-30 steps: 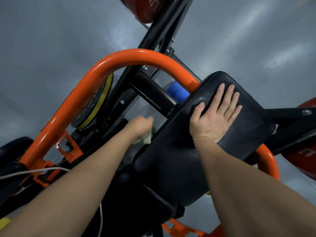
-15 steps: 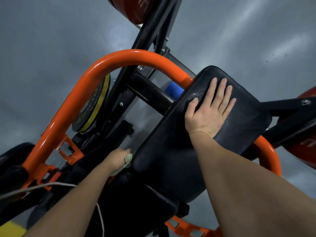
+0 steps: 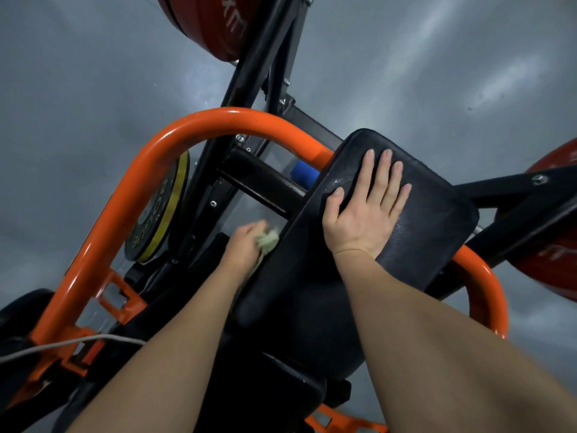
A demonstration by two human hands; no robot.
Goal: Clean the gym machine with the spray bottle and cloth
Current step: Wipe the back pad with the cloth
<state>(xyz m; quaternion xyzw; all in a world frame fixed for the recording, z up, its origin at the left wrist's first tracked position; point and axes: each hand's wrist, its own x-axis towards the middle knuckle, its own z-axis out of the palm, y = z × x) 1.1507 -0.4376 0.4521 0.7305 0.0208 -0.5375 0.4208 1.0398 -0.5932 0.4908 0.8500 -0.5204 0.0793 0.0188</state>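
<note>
Your left hand [image 3: 246, 245] grips the bunched cloth [image 3: 269, 241] at the nine o'clock edge of the black pad [image 3: 431, 232]. Your right hand [image 3: 362, 214] lies spread flat on top. There is open room at ten o'clock, toward the orange bar [image 3: 131, 189]. The cloth is mostly hidden.

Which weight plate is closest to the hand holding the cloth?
The black plate with the yellow band, just beside the left hand gripping the cloth. The red plate at the top and the red plate at the right lie farther off.
</note>
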